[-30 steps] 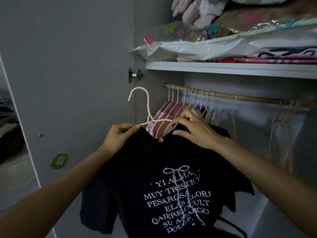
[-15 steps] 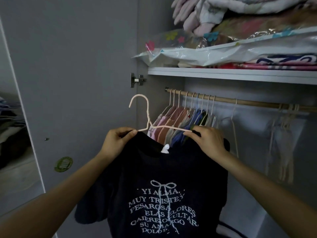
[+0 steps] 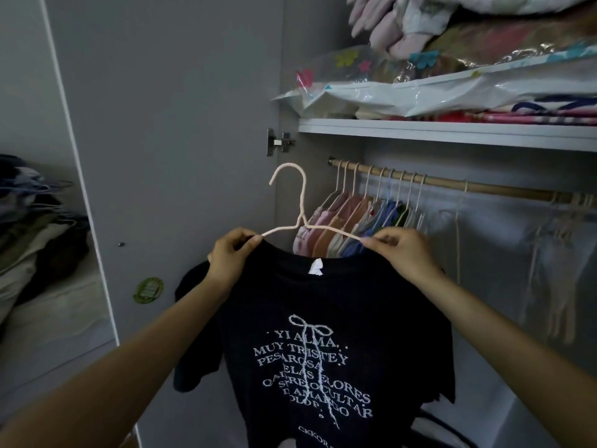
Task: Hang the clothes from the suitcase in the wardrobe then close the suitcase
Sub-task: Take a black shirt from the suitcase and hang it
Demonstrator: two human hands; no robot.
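A black T-shirt (image 3: 316, 350) with white lettering and a bow print hangs on a pale wire hanger (image 3: 302, 215) held up in front of the open wardrobe. My left hand (image 3: 231, 257) pinches the shirt's left shoulder together with the hanger arm. My right hand (image 3: 400, 250) pinches the right shoulder and the other hanger arm. The hanger's hook stands free, left of and below the wooden rail (image 3: 484, 189). The suitcase is out of view.
Several hung garments (image 3: 349, 221) crowd the rail's left end; pale items (image 3: 549, 270) hang at its right. A shelf (image 3: 452, 132) above carries bagged bedding. The open wardrobe door (image 3: 161, 156) stands at left, with a pile of clothes (image 3: 35, 227) beyond it.
My right hand slid outward from the collar to the shirt's right shoulder. The shirt now lies spread along the hanger.
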